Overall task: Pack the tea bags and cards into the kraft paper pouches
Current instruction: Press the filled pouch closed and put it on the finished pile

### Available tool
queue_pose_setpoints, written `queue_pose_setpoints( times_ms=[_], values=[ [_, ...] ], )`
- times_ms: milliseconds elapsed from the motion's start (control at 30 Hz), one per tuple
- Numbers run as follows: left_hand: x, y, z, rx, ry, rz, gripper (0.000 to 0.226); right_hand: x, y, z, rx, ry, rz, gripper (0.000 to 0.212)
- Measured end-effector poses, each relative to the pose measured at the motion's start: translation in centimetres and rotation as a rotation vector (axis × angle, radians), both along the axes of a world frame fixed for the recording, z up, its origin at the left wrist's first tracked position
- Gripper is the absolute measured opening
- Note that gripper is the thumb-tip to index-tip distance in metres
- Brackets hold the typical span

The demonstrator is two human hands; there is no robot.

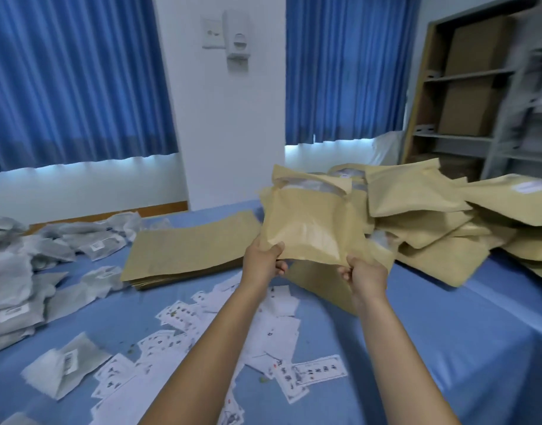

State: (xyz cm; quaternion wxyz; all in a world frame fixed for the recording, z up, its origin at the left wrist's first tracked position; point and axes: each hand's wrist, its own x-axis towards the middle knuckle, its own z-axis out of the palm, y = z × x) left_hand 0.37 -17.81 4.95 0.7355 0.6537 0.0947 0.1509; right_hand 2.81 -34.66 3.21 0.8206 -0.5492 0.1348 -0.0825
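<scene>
A bulging kraft paper pouch [306,222] is held upright above the counter [447,332], its open mouth showing white contents; the left hand [263,259] and right hand [364,271] pinch its bottom corners. Filled pouches [432,216] lie heaped at the right. A flat stack of empty pouches [187,250] lies left of it. Grey-white labelled tea bags [15,280] pile at far left, one loose tea bag [64,366] nearer. Printed white cards [177,342] lie scattered in the middle.

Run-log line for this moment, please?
kraft pouch: held up, bulging | left hand: grips its lower edge | right hand: grips its lower edge | pouch pile: right
</scene>
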Motion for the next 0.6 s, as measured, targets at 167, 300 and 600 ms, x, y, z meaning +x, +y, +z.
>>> queue_pose_setpoints(
  times_ms=[167, 300, 600],
  values=[
    [2.9, -6.7, -0.3, -0.094, -0.011, -0.064, 0.025, 1.2, -6.3, -0.3, 0.112, 0.036, -0.122, 0.019],
    [4.8, -11.1, 1.5, -0.11, -0.018, -0.144, 0.018, 2.5, -9.8, 1.0, 0.238, 0.004, -0.208, 0.028],
    [8.3, -22.6, 9.6, -0.22, -0.082, -0.608, 0.063, 6.9, -17.5, 9.8, 0.843, -0.464, -0.228, 0.048]
  ],
)
